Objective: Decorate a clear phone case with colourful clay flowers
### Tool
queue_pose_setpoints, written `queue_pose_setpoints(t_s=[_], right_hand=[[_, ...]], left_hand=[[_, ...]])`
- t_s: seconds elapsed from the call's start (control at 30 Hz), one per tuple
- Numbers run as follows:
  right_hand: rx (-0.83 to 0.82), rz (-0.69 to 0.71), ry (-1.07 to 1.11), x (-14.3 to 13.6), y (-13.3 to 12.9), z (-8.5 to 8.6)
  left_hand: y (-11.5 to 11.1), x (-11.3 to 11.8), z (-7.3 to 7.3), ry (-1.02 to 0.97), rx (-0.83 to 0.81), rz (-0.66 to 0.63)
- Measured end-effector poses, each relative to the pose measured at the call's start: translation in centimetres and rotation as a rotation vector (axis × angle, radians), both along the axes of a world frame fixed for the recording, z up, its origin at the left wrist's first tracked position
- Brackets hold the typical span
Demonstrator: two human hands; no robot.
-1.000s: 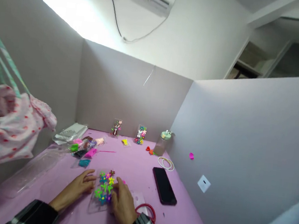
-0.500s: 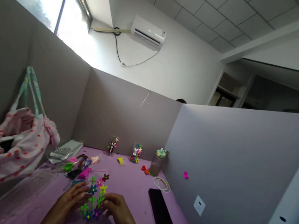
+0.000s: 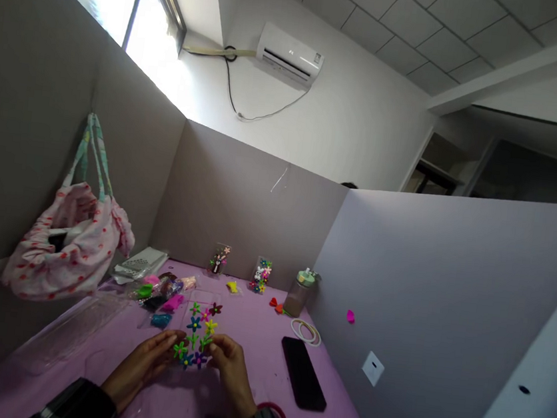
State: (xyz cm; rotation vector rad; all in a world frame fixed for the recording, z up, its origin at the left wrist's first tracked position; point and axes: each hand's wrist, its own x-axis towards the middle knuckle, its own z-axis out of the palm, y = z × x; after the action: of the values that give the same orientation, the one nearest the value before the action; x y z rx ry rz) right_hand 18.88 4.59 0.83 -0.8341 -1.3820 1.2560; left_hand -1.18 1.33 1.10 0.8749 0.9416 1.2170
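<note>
Between my two hands is a clear panel decorated with colourful clay flowers, held upright over the table. The flowers are green, blue, pink, yellow, purple and dark red, with green leaves in the middle. My left hand is closed at the panel's left edge, its fingertips partly behind the green flower. My right hand pinches the right edge near the leaves. Beyond the panel lie small bags of coloured clay, including a blue clay packet.
A black phone, white rings and a lidded bottle stand or lie at right. Two decorated clear panels, one with a dark figure and one with a white rabbit, lean at the back. A polka-dot bag hangs left.
The view has shifted, so the scene sits further right and slightly higher. Both hands still hold the flowered panel, now gripping its edges more closely; more of my sleeves shows.
</note>
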Motion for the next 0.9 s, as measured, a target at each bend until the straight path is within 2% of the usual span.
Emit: queue_pose_setpoints(t_s=[0.27,0.63,0.67,0.73,0.8,0.9], right_hand=[[-0.065,0.042,-0.017,-1.1,-0.3,-0.2],[-0.077,0.06,-0.042,-1.1,-0.4,-0.3],[-0.05,0.02,-0.107,-0.7,-0.3,0.0],[0.039,-0.163,-0.304,1.2,0.0,1.1],[0.126,-0.442,-0.503,4.6,0.3,2.4],[0.13,-0.714,-0.607,11.1,0.1,3.6]], left_hand=[[1.0,-0.9,-1.3,-0.101,-0.009,-0.022],[0.9,-0.7,-1.3,-0.176,0.0,-0.038],[0.9,-0.7,-1.3,-0.178,-0.003,-0.033],[1.0,-0.8,-1.2,-0.17,-0.02,-0.009],[1.0,-1.0,-1.2,-0.165,-0.038,0.04],[1.1,-1.0,-1.3,-0.168,-0.029,0.082]])
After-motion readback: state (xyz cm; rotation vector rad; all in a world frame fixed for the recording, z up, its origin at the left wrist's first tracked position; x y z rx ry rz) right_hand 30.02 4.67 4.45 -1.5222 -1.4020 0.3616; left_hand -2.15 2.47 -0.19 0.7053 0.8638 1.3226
